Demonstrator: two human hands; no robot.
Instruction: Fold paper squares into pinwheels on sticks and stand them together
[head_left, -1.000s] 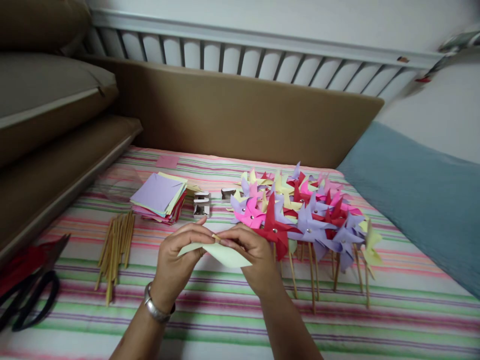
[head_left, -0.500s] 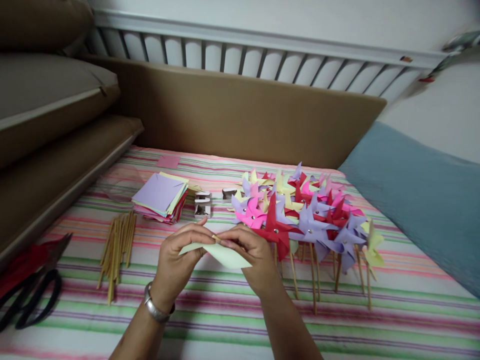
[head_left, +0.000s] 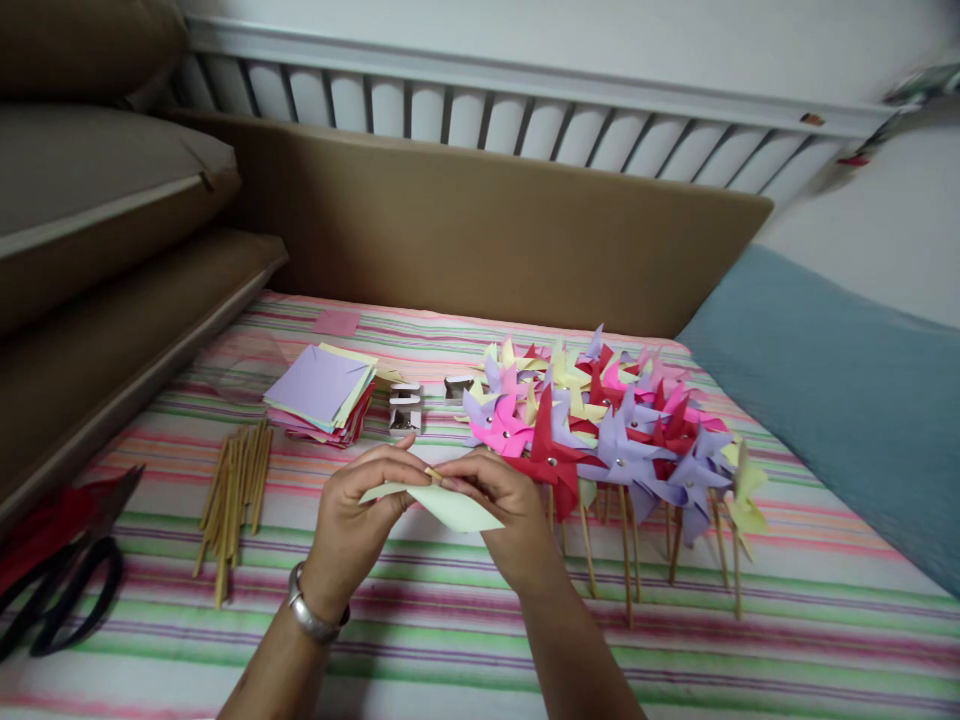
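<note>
Both my hands pinch a pale green paper square (head_left: 450, 507) just above the striped cloth. My left hand (head_left: 356, 525), with a silver bangle on the wrist, grips its left part. My right hand (head_left: 506, 515) grips its top edge, and a small wooden tip shows between my fingertips. Right behind my right hand lies a heap of finished paper pinwheels (head_left: 607, 435) in red, pink, purple and yellow, their wooden sticks pointing toward me.
A stack of coloured paper squares (head_left: 321, 393) and small metal boxes (head_left: 403, 408) lie beyond my hands. A bundle of wooden sticks (head_left: 234, 495) is at left, black scissors (head_left: 64, 590) at far left. Brown cushions (head_left: 480, 225) line the back; a blue pillow (head_left: 832, 400) lies at right.
</note>
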